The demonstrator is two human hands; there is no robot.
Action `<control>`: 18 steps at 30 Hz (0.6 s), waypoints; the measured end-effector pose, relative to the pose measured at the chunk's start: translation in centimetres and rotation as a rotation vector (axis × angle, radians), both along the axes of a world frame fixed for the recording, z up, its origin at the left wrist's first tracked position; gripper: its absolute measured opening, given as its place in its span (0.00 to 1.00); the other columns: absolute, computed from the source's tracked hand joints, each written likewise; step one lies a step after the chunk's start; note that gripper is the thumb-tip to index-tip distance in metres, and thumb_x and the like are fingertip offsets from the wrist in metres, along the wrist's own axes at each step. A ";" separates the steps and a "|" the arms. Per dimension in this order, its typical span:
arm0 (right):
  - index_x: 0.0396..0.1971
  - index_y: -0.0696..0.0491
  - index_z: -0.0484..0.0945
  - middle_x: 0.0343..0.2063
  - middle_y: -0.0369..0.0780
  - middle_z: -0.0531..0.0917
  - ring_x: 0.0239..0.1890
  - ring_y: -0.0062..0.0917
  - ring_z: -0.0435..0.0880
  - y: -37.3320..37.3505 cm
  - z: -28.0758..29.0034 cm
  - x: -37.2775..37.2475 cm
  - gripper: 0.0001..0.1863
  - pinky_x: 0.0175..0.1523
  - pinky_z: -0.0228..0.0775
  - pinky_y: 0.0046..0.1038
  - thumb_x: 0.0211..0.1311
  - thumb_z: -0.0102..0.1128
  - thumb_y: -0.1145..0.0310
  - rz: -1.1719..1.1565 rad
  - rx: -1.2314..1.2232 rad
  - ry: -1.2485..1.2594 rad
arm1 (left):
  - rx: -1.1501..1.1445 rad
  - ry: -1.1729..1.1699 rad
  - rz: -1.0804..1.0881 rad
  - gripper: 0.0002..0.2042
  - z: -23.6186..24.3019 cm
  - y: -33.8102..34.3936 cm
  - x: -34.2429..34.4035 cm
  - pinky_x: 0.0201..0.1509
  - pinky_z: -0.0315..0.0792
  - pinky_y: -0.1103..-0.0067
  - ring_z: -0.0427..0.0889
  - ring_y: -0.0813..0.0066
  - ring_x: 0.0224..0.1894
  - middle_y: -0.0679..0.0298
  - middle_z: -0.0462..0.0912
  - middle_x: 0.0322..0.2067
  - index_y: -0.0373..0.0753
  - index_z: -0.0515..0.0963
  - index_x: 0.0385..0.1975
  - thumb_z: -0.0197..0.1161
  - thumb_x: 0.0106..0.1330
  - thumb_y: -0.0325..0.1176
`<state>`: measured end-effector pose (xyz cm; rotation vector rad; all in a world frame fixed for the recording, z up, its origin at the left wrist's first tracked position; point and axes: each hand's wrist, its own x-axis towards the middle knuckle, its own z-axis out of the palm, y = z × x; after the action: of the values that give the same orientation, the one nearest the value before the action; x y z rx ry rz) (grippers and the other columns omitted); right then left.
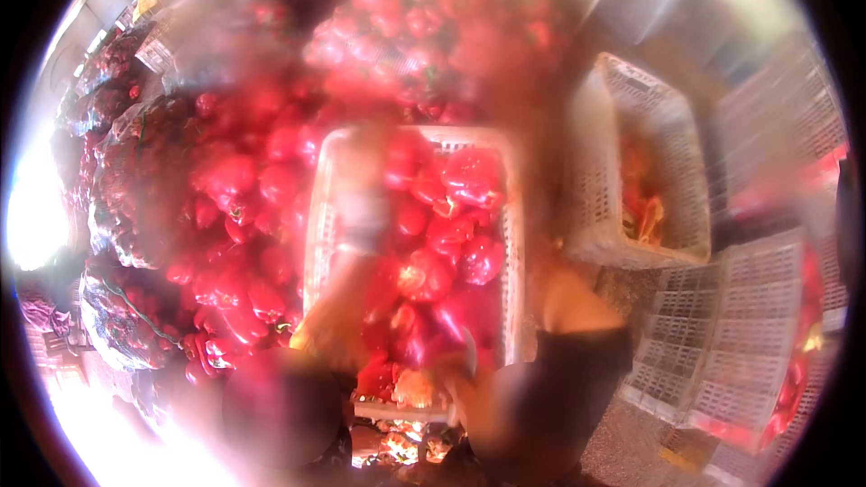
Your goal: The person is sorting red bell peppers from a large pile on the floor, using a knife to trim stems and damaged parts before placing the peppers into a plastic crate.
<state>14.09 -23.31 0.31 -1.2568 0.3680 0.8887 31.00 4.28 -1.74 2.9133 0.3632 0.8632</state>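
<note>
A white plastic crate [516,243] full of red bell peppers [424,275] stands in front of me. My left hand [327,335] is a blurred shape at its near left side; I cannot make out its fingers or anything in them. Low at the crate's near right end, my right hand [456,390] has its fingers closed around what looks like a small knife [471,350], with a thin, curved, pale blade pointing up. Beside those fingers lies an orange-red pepper [413,388]. Smears over the picture hide much of both arms.
Loose red peppers [225,280] are heaped left of the crate, with stuffed net sacks [126,320] beyond. Another white crate [595,180], holding some orange-red pieces, stands to the right. More pale crates [749,325] line the right side. Pepper scraps [406,446] lie below the near edge.
</note>
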 end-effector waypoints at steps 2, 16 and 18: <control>0.41 0.58 0.84 0.23 0.34 0.82 0.26 0.15 0.79 1.3 0.5 -1.0 0.09 0.32 0.71 0.21 0.69 0.56 0.73 0.079 -0.036 -0.116 | 0.151 0.459 -0.003 0.30 -13.8 1.2 0.5 0.76 0.46 0.45 0.54 0.56 0.76 0.56 0.60 0.72 0.40 0.58 0.73 0.49 0.70 0.36; 0.45 0.54 0.84 0.36 0.42 0.88 0.38 0.25 0.87 2.3 -2.1 -1.5 0.13 0.43 0.78 0.30 0.69 0.60 0.61 0.471 -0.187 -0.139 | -0.379 0.740 0.163 0.30 -1.4 1.6 8.4 0.72 0.57 0.53 0.69 0.49 0.65 0.51 0.75 0.58 0.43 0.67 0.67 0.57 0.67 0.48; 0.47 0.53 0.84 0.35 0.41 0.88 0.37 0.25 0.87 2.5 -2.1 -1.2 0.15 0.43 0.78 0.31 0.70 0.60 0.58 0.555 -0.217 -0.192 | -0.130 0.301 0.231 0.20 -6.5 2.6 7.6 0.61 0.67 0.53 0.77 0.48 0.53 0.52 0.80 0.48 0.42 0.74 0.56 0.55 0.69 0.45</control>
<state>12.89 -20.82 -1.83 -1.6702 -0.0495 1.2037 38.58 6.90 -8.21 2.9157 0.7602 0.3995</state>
